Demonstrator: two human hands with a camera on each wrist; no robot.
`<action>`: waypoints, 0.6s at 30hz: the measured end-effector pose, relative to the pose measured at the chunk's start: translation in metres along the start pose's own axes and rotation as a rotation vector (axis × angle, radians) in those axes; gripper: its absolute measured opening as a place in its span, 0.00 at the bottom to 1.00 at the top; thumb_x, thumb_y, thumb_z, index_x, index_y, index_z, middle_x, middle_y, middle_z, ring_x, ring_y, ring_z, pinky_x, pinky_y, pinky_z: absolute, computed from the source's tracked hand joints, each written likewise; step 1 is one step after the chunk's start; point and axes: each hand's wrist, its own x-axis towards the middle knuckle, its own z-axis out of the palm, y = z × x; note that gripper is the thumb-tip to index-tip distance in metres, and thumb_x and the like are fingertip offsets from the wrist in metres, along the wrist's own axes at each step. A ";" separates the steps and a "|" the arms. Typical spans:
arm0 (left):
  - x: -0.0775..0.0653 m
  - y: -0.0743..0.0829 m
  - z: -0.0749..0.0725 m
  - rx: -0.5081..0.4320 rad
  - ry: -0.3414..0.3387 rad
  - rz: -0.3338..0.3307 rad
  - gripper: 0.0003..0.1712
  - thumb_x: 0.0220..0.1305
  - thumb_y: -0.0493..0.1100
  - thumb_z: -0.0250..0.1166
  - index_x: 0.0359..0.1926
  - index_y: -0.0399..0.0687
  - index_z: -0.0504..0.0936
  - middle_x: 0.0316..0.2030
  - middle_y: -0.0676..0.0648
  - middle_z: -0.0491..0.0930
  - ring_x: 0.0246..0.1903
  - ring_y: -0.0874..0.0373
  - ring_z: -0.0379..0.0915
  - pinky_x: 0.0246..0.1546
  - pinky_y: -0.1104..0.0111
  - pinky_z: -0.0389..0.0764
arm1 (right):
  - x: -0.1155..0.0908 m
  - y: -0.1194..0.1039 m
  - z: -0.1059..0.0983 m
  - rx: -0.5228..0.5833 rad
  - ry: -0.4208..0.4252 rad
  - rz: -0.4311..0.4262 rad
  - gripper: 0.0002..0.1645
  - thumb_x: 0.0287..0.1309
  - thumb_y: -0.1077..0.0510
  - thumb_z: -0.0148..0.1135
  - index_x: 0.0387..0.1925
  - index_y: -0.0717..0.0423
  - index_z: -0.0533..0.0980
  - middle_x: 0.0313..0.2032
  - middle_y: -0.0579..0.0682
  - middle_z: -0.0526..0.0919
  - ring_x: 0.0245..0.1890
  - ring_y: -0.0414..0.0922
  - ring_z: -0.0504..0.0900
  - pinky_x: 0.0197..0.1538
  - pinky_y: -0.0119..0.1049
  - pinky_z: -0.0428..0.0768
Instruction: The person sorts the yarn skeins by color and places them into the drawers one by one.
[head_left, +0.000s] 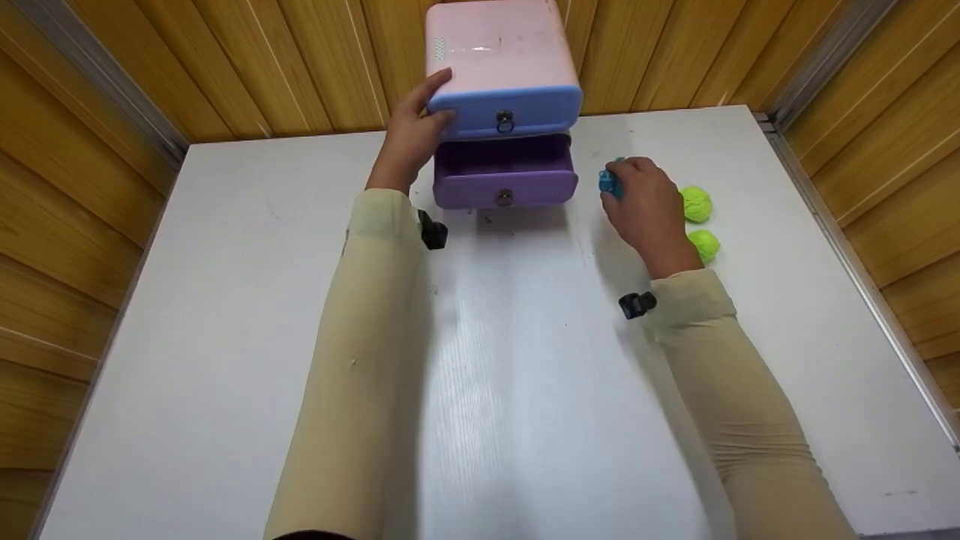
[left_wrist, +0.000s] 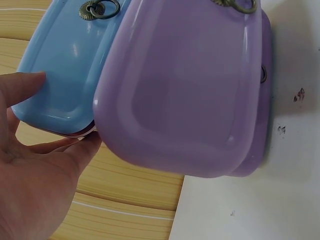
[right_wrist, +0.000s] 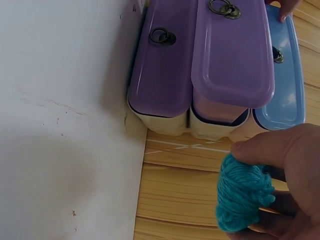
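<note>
A small drawer cabinet (head_left: 499, 45) with a pink top stands at the back of the table. Its blue top drawer (head_left: 540, 109) is closed, while the purple middle drawer (head_left: 506, 189) is pulled out, its visible inside bare. My left hand (head_left: 409, 139) grips the cabinet's left front corner, thumb (left_wrist: 22, 87) on the blue drawer front and fingers along the side. To the right of the cabinet, my right hand (head_left: 646, 206) holds a teal ball of yarn (right_wrist: 242, 192) between thumb and fingers. Another purple drawer (right_wrist: 162, 65), closed, lies below the pulled-out one.
Two yellow-green yarn balls (head_left: 697, 204) sit on the white table (head_left: 510, 390), right beside my right hand and wrist. Wood-patterned panels (head_left: 322, 67) rise behind the table and along both sides. Ring pulls (head_left: 505, 121) hang on the drawer fronts.
</note>
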 end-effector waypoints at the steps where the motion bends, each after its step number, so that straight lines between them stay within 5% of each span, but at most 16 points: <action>1: 0.002 -0.001 0.000 0.000 0.001 0.001 0.31 0.68 0.37 0.58 0.65 0.74 0.70 0.72 0.61 0.58 0.67 0.62 0.57 0.68 0.62 0.62 | 0.000 -0.001 0.000 0.003 0.007 -0.001 0.27 0.63 0.56 0.59 0.63 0.56 0.71 0.62 0.62 0.71 0.62 0.61 0.71 0.64 0.58 0.69; 9: 0.008 -0.007 0.000 -0.001 0.001 0.014 0.31 0.68 0.36 0.57 0.66 0.74 0.70 0.72 0.62 0.58 0.68 0.63 0.56 0.70 0.62 0.60 | 0.004 -0.011 -0.004 0.000 0.079 -0.039 0.27 0.65 0.54 0.58 0.64 0.53 0.71 0.63 0.58 0.71 0.63 0.58 0.71 0.63 0.58 0.70; 18: -0.003 0.003 0.000 -0.003 -0.006 0.005 0.31 0.68 0.36 0.57 0.66 0.72 0.70 0.72 0.60 0.58 0.69 0.62 0.55 0.70 0.62 0.60 | 0.009 -0.022 -0.007 0.008 0.124 -0.088 0.27 0.64 0.54 0.60 0.64 0.53 0.72 0.63 0.58 0.71 0.63 0.57 0.71 0.61 0.58 0.72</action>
